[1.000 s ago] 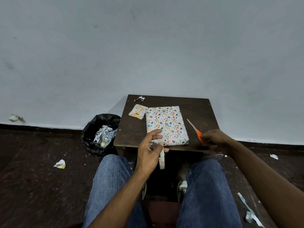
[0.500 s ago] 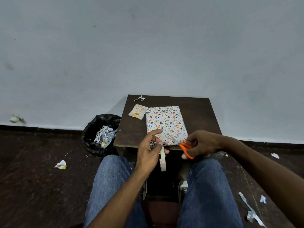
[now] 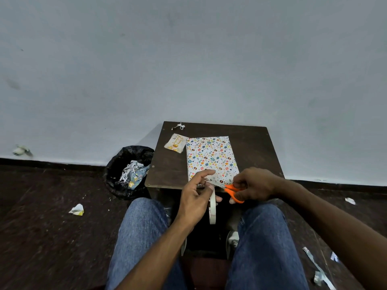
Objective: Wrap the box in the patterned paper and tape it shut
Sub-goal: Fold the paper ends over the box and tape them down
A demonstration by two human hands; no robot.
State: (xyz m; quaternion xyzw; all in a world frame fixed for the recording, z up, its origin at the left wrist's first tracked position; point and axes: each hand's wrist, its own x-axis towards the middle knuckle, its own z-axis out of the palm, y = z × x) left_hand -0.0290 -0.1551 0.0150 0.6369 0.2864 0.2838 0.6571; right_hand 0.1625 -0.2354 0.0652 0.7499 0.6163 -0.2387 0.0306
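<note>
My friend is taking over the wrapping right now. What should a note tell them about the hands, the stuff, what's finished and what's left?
Left hand: holds the tape roll, a strip pulled up toward the box's near edge.
Right hand: grips the orange scissors, blades pointing at that strip.
Wrapped box: lies flat on the small dark table, covered in patterned paper on every side in view.
A small card lies beside it; a bin of paper scraps stands on the floor to the left.
Done: the paper is around the box.
Left: cut the strip and press it down, probably on the near end.
</note>
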